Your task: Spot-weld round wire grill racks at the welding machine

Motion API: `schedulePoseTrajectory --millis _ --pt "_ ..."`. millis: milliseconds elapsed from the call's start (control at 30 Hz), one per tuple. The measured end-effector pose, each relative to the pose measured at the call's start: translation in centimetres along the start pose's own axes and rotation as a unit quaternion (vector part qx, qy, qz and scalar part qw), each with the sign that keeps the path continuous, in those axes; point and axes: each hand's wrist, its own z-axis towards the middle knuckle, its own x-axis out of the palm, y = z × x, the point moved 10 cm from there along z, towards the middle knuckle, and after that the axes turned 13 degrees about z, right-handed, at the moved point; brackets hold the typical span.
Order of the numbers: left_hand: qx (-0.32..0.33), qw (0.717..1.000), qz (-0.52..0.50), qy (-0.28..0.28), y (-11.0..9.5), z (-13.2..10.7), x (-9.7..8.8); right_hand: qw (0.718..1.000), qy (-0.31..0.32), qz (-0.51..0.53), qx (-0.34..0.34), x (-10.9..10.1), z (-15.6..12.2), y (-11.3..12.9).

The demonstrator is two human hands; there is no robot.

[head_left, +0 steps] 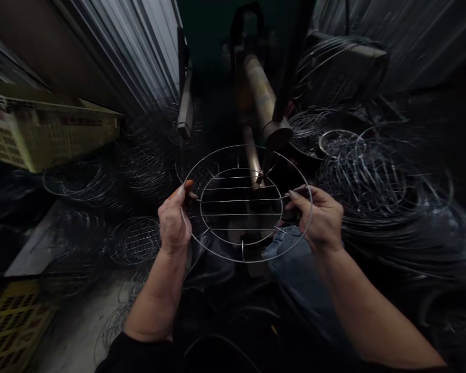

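A round wire rack (241,214) is held out level in front of me. It has a large outer ring, a smaller inner ring and several parallel cross wires, with short wire pieces linking the rings. My left hand (174,220) pinches its left side, and an orange covering shows at the finger. My right hand (320,215) grips the opposite side, thumb and fingers closed near the outer ring. Just beyond the rack, the lower brass-coloured rod (252,155) of a machine ends close behind the cross wires; whether they touch I cannot tell.
A thick metal cylinder (266,98) juts toward me from the dark machine. Heaps of wire rings (373,176) lie at right. More wire racks (137,241) are piled at left, near a yellow crate (62,129) and a second yellow crate (17,324) lower down.
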Motion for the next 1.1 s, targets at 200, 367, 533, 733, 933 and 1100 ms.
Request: schedulePoseTrajectory --millis 200,367,533,733,933,1100 --pt "-0.006 0.999 0.042 0.003 -0.8 -3.2 -0.6 0.997 0.036 0.043 0.061 -1.8 -2.5 0.1" --pt "-0.007 0.998 0.052 0.037 -0.7 -5.2 0.1 0.998 0.017 0.033 0.050 -3.7 -5.2 1.3" --pt "0.002 0.996 0.084 -0.022 -0.6 -3.6 -1.0 0.998 -0.046 0.047 -0.016 -3.7 -4.7 3.1" --pt "0.004 0.997 0.080 -0.016 -0.9 -2.7 -0.8 0.997 -0.052 0.026 -0.054 -3.6 -4.7 4.4" --pt "-0.069 0.989 0.075 0.105 -0.8 -5.4 1.3 0.997 -0.058 0.015 -0.055 -4.0 -3.4 3.9" --pt "-0.083 0.990 0.049 0.104 -0.3 -6.8 0.7 0.998 -0.048 0.028 0.012 -2.8 -0.3 0.6"
